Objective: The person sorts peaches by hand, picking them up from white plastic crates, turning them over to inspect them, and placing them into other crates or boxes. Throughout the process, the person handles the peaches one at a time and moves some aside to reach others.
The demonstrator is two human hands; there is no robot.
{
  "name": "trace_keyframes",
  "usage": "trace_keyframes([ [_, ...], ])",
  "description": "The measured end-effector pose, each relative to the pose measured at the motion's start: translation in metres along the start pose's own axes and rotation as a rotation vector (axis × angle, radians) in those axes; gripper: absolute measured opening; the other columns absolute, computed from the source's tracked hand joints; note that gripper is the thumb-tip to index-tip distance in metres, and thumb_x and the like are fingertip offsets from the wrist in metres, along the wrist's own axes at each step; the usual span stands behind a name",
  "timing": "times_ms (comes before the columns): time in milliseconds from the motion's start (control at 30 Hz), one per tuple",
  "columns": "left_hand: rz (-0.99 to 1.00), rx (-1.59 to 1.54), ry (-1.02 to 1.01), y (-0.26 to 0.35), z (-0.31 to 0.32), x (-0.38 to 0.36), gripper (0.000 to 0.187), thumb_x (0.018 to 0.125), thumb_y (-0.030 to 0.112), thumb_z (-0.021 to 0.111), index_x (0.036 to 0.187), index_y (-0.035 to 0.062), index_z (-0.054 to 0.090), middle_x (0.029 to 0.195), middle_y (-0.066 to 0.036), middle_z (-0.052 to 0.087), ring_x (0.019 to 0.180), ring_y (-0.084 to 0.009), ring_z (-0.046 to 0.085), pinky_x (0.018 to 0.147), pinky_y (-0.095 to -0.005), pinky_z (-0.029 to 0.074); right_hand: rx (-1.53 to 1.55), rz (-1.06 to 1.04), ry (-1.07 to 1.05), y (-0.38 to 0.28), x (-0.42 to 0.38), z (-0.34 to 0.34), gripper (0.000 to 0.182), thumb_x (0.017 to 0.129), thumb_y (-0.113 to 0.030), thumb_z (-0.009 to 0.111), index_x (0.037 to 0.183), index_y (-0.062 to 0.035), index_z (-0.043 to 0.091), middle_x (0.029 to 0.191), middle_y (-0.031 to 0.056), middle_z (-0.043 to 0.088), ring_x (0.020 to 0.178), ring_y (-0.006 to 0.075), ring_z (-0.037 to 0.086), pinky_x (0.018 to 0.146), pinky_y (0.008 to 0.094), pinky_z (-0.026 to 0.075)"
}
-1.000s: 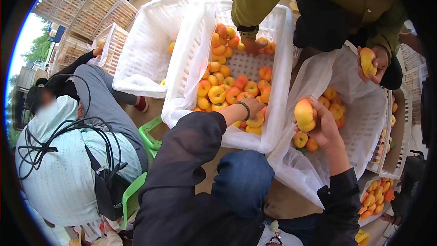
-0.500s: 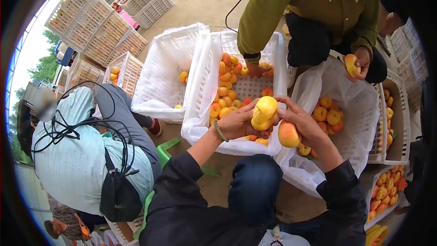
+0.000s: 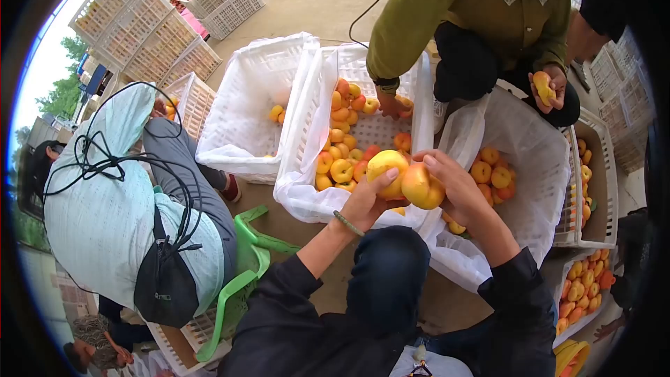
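Observation:
My left hand [image 3: 364, 199], with a green bead bracelet at its wrist, is closed around a yellow peach [image 3: 385, 165]. A second peach [image 3: 423, 187], yellow-orange with a crease, sits in the curled fingers of my right hand [image 3: 457, 185]. The two peaches are side by side and seem to touch. Both hands are above the near edge of a white crate [image 3: 307, 199] lined with thin white sheeting. Several yellow-red peaches [image 3: 342, 169] lie in that crate. My palms are partly hidden by the fruit.
Opposite, a person in an olive top [image 3: 419, 17] reaches into the crate and holds a peach [image 3: 542, 87]. Another lined crate [image 3: 537, 160] stands to the right, one [image 3: 241, 108] to the left. A seated person [image 3: 105, 202] is at left, by a green stool [image 3: 255, 251].
The right-hand peach has turned and come up beside the left-hand one, which shifted slightly left. The seated person at left has leaned, and the view has shifted a little.

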State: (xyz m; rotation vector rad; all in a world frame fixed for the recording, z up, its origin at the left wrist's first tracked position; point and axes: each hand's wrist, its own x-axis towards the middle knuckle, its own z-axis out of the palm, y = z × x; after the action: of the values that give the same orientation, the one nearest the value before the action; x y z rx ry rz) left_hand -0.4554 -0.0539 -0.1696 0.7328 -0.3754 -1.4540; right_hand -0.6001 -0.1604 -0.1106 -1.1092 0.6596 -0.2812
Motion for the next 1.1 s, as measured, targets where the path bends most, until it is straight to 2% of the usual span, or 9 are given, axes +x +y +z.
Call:
trace_keyframes([
  [167,0.106,0.027,0.053,-0.002,-0.027,-0.015,0.045,0.085,0.032,0.063,0.118,0.0044,0.048,0.109,-0.005,0.057,0.098,-0.0158,0.059,0.083,-0.0332,0.051,-0.063,-0.086,0.035,0.015,0.008,-0.003,0.036,0.089,-0.013,0.053,0.122,-0.0045,0.042,0.114,0.0113,0.05,0.099,0.0192,0.056,0.085,0.0321,0.049],
  [367,0.271,-0.088,-0.12,-0.006,-0.027,-0.022,0.048,0.085,0.038,0.063,0.115,0.0024,0.049,0.107,-0.004,0.057,0.1,-0.012,0.056,0.088,-0.0272,0.046,-0.669,-0.413,0.087,0.021,0.025,0.001,0.041,0.085,-0.008,0.055,0.123,-0.0038,0.042,0.116,0.0098,0.049,0.102,0.0189,0.054,0.086,0.0291,0.046],
  [500,0.237,-0.194,-0.282,-0.003,-0.025,-0.019,0.05,0.085,0.039,0.061,0.118,0.0038,0.047,0.109,-0.005,0.056,0.101,-0.0129,0.056,0.09,-0.0284,0.046,-0.749,-0.45,-0.147,0.021,0.036,0.026,0.043,0.084,0.002,0.049,0.126,-0.0082,0.042,0.121,0.0105,0.047,0.111,0.0215,0.048,0.096,0.0293,0.039],
  [567,0.264,-0.254,-0.274,0.002,-0.034,-0.009,0.058,0.086,0.043,0.057,0.129,0.0081,0.038,0.123,-0.009,0.05,0.111,-0.0218,0.053,0.097,-0.0407,0.043,-0.551,-0.391,-0.156,0.015,0.032,0.038,0.046,0.082,-0.001,0.051,0.127,-0.01,0.042,0.123,0.0107,0.046,0.113,0.0254,0.048,0.098,0.0322,0.037],
  [700,0.408,-0.104,-0.178,0.062,-0.052,-0.002,0.056,0.085,0.043,0.058,0.123,0.0039,0.044,0.116,-0.009,0.054,0.104,-0.0191,0.056,0.086,-0.0386,0.05,-0.902,-0.608,0.022,-0.017,0.028,0.018,0.049,0.079,-0.017,0.061,0.125,-0.0082,0.043,0.123,0.0105,0.046,0.12,0.0241,0.045,0.099,0.0362,0.036],
  [867,0.466,0.333,0.292,0.157,-0.164,0.006,0.056,0.08,0.045,0.066,0.116,0.0057,0.052,0.106,-0.008,0.06,0.093,-0.018,0.059,0.08,-0.0344,0.051,-0.587,-0.247,-0.056,-0.041,-0.019,-0.076,0.035,0.081,-0.018,0.061,0.111,-0.0012,0.052,0.111,0.0085,0.053,0.097,0.0174,0.058,0.089,0.0299,0.044],
  [967,0.171,0.792,0.87,0.168,-0.25,0.024,0.049,0.078,0.04,0.07,0.112,0.0076,0.056,0.097,-0.005,0.06,0.085,-0.0182,0.061,0.067,-0.0356,0.054,-0.691,-0.081,0.045,-0.036,-0.035,-0.124,0.029,0.082,-0.017,0.06,0.106,-0.0007,0.056,0.103,0.0067,0.057,0.091,0.0141,0.058,0.083,0.0278,0.045],
  [1033,-0.005,1.088,0.963,0.158,-0.318,0.037,0.039,0.075,0.033,0.074,0.102,0.0064,0.063,0.085,-0.007,0.062,0.066,-0.0189,0.062,0.051,-0.0325,0.053,-0.773,0.034,0.177,-0.024,-0.059,-0.155,0.027,0.083,-0.017,0.06,0.105,-0.0007,0.057,0.097,0.004,0.059,0.089,0.0118,0.056,0.081,0.0265,0.045],
  [1100,-0.274,1.428,0.96,0.144,-0.333,0.04,0.032,0.074,0.023,0.075,0.097,0.0024,0.067,0.094,-0.015,0.064,0.072,-0.021,0.064,0.06,-0.0359,0.056,-0.753,0.057,0.136,-0.013,-0.076,-0.176,0.03,0.084,-0.021,0.06,0.105,-0.0001,0.057,0.099,0.0072,0.061,0.09,0.0131,0.056,0.082,0.0276,0.044],
])
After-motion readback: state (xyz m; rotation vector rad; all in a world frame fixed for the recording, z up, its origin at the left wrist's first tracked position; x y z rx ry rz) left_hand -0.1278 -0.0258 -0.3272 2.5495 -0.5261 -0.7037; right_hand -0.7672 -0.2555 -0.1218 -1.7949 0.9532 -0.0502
